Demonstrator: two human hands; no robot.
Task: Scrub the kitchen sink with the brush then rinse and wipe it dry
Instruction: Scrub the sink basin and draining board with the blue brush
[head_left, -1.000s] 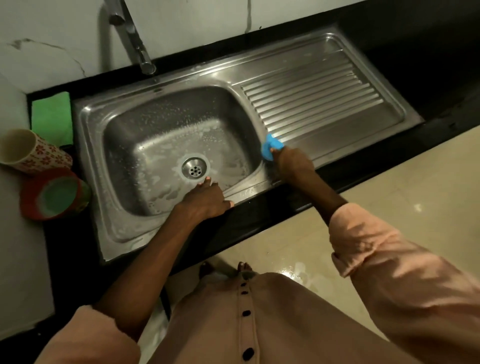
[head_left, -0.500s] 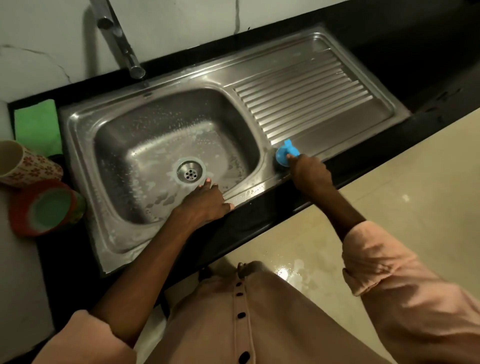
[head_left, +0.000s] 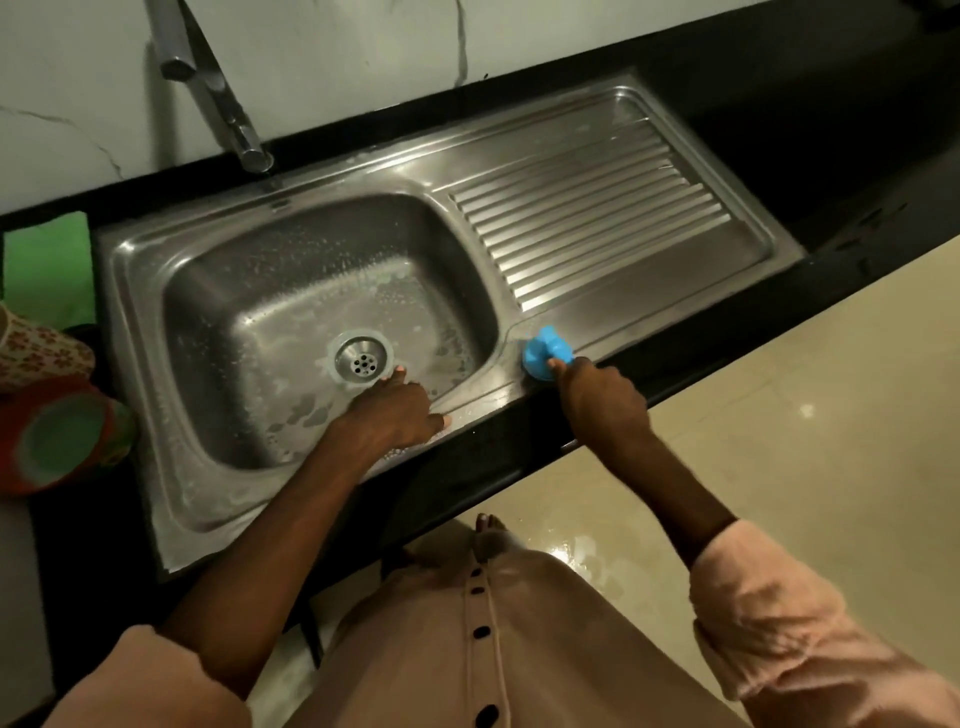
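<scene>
The right hand (head_left: 602, 402) grips the blue brush (head_left: 545, 353) and presses it on the sink (head_left: 649, 306) at its near rim, just right of the soapy basin, apparently to scrub the flat edge. The left hand (head_left: 397, 413) rests on the front rim, fingers bent over it toward the basin, seemingly bracing the body, while a green cloth (head_left: 47, 267) waits on the bench, likely for drying.

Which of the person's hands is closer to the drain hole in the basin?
The left hand. It rests on the basin's front edge, its fingertips just short of the drain. The right hand is off to the right, outside the basin, holding the blue brush on the sink rim.
</scene>
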